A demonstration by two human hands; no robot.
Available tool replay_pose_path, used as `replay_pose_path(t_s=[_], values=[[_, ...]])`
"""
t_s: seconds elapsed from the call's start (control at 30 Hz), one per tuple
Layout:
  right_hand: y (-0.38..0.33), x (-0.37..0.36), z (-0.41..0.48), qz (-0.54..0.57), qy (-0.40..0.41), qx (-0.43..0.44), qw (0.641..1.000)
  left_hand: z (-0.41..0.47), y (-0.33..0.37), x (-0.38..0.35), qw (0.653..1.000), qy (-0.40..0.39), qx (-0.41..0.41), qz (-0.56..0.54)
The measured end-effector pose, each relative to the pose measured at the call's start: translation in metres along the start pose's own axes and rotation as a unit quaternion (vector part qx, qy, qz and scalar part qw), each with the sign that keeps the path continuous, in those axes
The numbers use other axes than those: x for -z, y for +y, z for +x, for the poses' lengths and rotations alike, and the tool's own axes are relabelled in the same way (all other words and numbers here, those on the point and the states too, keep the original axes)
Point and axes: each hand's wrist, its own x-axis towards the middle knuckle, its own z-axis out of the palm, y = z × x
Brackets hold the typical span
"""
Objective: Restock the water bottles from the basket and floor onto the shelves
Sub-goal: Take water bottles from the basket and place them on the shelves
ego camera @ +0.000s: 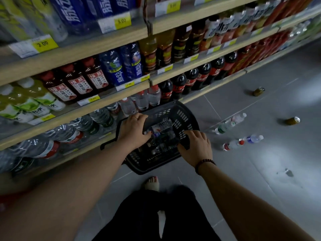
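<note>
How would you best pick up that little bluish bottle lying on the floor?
Around the middle of its body, from straight above. The bluish bottle lies on its side on the floor, round flank up, with bare floor either side for fingers.

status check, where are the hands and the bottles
Left hand grips a water bottle in the basket. Right hand at the basket's right side, grip unclear. Loose bottles and two cans lie on the floor beyond.

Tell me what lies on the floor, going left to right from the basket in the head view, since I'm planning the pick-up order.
Black basket → green-labelled bottle → blue-capped bottle → yellowish can, farthest right.
</note>
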Motion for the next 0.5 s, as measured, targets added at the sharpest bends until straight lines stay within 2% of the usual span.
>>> replay_pose_path(t_s=[0.23,0.5], values=[[0.014,-0.002,0.096,-0.015,-0.073,0.064,0.995,0.036,-0.007,-0.019,0.99,0.014,0.141,-0.025],[0.038,-0.064,0.21,-0.054,-0.137,0.122,0.982,0.082,-0.02,-0.112,0.953,0.022,0.293,-0.081]])
